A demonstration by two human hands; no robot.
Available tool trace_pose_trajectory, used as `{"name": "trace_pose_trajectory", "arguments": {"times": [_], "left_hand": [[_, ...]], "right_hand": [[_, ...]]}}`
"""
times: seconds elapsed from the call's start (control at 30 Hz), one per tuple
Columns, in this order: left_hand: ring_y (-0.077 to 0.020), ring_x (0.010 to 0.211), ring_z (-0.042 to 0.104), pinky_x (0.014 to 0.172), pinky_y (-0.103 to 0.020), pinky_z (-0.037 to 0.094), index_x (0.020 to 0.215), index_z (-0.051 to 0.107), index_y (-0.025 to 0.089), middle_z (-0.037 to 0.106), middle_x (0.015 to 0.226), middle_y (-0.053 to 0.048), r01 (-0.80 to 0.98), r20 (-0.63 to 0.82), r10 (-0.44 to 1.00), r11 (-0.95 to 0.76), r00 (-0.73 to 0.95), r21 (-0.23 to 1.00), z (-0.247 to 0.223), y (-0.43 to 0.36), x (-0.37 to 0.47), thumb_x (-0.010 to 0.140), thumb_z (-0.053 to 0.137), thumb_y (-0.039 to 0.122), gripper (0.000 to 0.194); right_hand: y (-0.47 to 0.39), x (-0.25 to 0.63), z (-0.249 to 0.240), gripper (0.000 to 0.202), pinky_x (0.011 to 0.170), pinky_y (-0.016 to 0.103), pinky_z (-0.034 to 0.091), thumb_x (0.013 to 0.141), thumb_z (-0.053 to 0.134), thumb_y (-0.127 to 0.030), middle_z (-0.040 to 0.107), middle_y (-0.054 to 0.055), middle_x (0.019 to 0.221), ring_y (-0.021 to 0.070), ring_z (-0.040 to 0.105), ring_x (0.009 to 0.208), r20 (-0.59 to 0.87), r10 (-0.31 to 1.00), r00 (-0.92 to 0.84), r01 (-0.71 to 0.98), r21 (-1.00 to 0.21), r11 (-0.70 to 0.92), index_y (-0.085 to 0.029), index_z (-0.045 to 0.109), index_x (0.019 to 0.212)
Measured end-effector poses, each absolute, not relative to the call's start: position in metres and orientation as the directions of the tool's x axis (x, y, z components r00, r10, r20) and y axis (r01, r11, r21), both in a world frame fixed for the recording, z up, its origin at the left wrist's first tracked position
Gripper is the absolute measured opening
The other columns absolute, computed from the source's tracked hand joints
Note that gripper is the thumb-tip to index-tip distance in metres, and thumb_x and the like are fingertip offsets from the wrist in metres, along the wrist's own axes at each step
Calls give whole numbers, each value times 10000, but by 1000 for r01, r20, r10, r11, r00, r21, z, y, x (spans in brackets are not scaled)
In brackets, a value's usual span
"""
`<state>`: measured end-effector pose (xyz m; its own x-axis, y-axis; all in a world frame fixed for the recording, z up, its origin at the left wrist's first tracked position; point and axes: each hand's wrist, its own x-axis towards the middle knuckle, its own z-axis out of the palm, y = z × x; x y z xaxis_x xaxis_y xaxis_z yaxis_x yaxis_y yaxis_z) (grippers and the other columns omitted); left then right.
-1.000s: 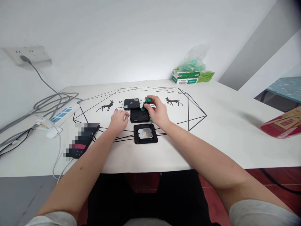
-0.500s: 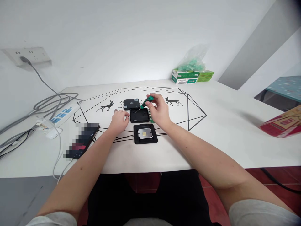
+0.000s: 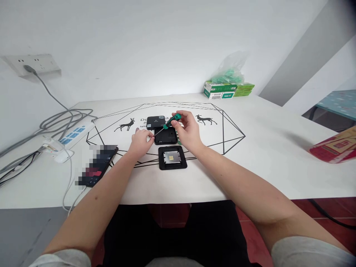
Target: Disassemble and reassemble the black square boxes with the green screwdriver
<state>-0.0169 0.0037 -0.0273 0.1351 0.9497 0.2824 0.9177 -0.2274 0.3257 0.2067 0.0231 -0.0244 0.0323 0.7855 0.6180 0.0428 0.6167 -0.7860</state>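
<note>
My right hand (image 3: 190, 130) grips the green and black handle of a screwdriver (image 3: 168, 124), its thin shaft slanting down to the left. Below it lies an open black plastic case half (image 3: 167, 138), hollow side up. My left hand (image 3: 140, 143) is at the case's left edge, thumb and forefinger pinched by the screwdriver's tip; whatever is between them is too small to make out. Nearer me sits a black square cover with a silver metal plate (image 3: 172, 157). Behind the case is a flat black lid with small labels (image 3: 155, 122). A green part (image 3: 178, 141) peeks out beside my right hand.
A phone (image 3: 101, 165), partly pixelated, lies left of my left forearm. Farther left are a power strip (image 3: 73, 136) and coiled grey cables (image 3: 55, 120). Green and white boxes (image 3: 219, 89) under a plastic bag stand at the back. A red package (image 3: 336, 148) is at far right.
The screwdriver's tip has shifted left and down, out to my left fingers at the case's edge. My left hand has moved slightly right, fingertips closer to the tip.
</note>
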Motion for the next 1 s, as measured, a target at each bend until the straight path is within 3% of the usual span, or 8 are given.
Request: {"name": "trace_pose_trajectory", "arguments": {"times": [0.17,0.3,0.43,0.53,0.6,0.67,0.77,1.0], "left_hand": [[-352,1193,630,1015,-528,486,934,707,241,760,1133,-99,971,254,967,-57,-4,232,-28,6,-19,1011,565,234,162],[-394,1295,567,1020,-548,475,1001,752,234,733,1271,-139,985,261,963,13,-59,174,-34,9,-25,1032,551,250,204],[-413,1358,523,1052,-585,464,1112,779,244,681,1422,-150,979,253,965,8,-61,205,-40,12,-30,1007,532,167,279],[-412,1355,527,1070,-603,464,1095,781,248,696,1377,-147,966,278,958,-6,-68,257,-40,11,-32,979,524,128,307],[-395,1331,542,1104,-602,461,1070,776,246,721,1272,-140,945,331,944,-120,14,304,-39,6,-30,992,546,193,248],[-361,1307,557,1171,-588,433,1089,767,248,727,1206,-117,876,375,905,-338,202,343,-38,-3,-26,1006,579,297,212],[-332,1352,533,1222,-558,413,1166,755,265,695,1315,-95,715,318,813,-581,487,389,-38,-18,-20,980,664,438,270],[-380,1513,390,1268,-635,354,1083,758,278,600,1506,-103,681,198,812,-571,548,457,-33,-33,-13,878,832,550,349]], "right_hand": [[25,208,-23,436,898,467,696,927,749,-533,767,91,1296,268,753,1167,620,783,46,56,-785,617,-301,602,1266],[25,211,-19,442,841,427,695,914,762,-532,773,91,1256,252,754,1114,631,772,71,76,-775,627,-293,606,1252],[22,216,-9,400,726,374,681,899,757,-472,782,78,1168,234,749,1033,644,760,87,128,-764,633,-278,634,1227],[17,223,3,346,654,342,645,870,762,-421,776,55,1035,218,728,930,666,741,89,240,-736,633,-261,681,1165],[13,228,13,304,663,337,637,850,770,-393,761,37,960,204,718,869,680,733,31,315,-703,638,-250,705,1110],[8,232,21,284,686,337,639,847,767,-375,744,23,904,196,711,834,693,718,-60,361,-656,663,-244,717,1094],[0,236,30,259,689,333,641,850,750,-349,726,12,856,186,701,786,703,692,-162,400,-595,698,-237,728,1081],[-8,246,28,231,651,327,657,856,723,-338,796,40,968,192,735,787,694,657,-294,424,-522,740,-236,741,1063]]}}
